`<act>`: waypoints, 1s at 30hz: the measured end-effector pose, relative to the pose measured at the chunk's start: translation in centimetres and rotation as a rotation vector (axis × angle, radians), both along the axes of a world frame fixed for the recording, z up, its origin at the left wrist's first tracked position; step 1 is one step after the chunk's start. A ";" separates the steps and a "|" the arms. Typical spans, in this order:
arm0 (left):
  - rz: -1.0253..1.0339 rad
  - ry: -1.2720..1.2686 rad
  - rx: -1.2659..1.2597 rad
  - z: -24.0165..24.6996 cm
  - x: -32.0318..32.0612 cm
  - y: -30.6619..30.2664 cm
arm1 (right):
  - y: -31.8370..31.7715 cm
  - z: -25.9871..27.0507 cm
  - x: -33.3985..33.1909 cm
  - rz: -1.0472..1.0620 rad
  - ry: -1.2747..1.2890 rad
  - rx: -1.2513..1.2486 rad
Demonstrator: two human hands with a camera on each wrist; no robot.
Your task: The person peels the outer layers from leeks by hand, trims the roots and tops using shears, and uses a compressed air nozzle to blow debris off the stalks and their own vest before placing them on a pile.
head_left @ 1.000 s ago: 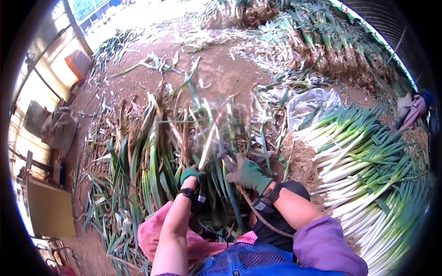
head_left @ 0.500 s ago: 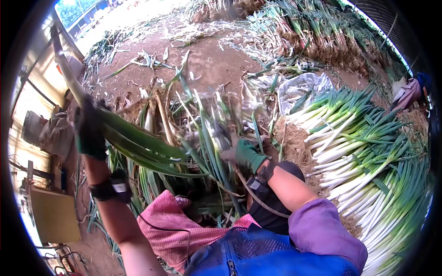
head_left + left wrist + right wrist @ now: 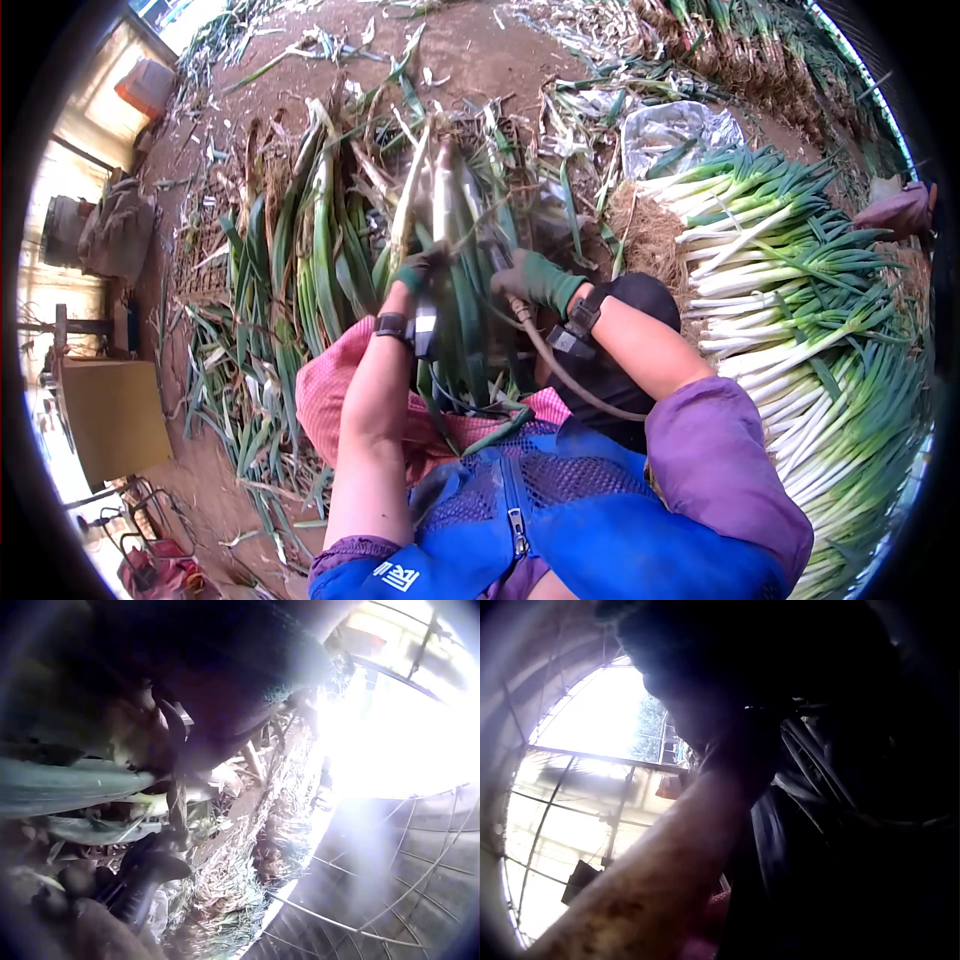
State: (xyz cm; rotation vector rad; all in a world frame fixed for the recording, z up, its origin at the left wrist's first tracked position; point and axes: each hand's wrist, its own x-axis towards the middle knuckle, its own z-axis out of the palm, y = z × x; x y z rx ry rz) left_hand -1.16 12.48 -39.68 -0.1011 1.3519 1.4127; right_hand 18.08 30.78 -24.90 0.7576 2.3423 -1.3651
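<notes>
In the head view my left hand (image 3: pixel 422 268), in a green and dark glove, grips a leek (image 3: pixel 443 205) whose pale end points away from me. My right hand (image 3: pixel 538 281), gloved the same way, holds a dark nozzle tool (image 3: pixel 497 256) with a brown hose (image 3: pixel 560 368) trailing toward my body. The nozzle is close beside the leek's stalk. The left wrist view shows the dark tool (image 3: pixel 139 885) at lower left and green leaves (image 3: pixel 71 787); the left fingers are in deep shadow. Most of the right wrist view is too dark to read.
Untrimmed leeks (image 3: pixel 325 230) lie to the left of my hands. Clean white-stemmed leeks (image 3: pixel 745 320) are piled at right, beside a clear plastic sheet (image 3: pixel 678 135). More bundles (image 3: pixel 745 50) stand at the back right. A yellowish box (image 3: pixel 112 415) is at far left.
My left hand swung out left with a leek, and is back at the centre near the nozzle, gripping a leek. My right hand still holds the tool. The head view has tilted downward.
</notes>
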 end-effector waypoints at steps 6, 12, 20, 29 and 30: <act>-0.288 0.108 0.185 5.5 10.9 -3.3 | -4.3 2.9 5.3 0.151 -0.070 0.024; -0.147 -0.059 0.057 9.0 10.0 -4.0 | -8.0 8.7 11.8 0.082 -0.151 -0.168; -0.080 0.132 0.138 8.1 8.4 -4.5 | -8.7 6.4 14.1 0.149 0.112 0.057; -0.179 0.960 -0.014 -0.5 6.3 -4.0 | -9.5 6.2 13.8 0.265 0.018 0.188; -0.149 0.692 -0.019 -1.3 6.3 -4.0 | -9.4 5.9 13.9 0.266 0.030 0.192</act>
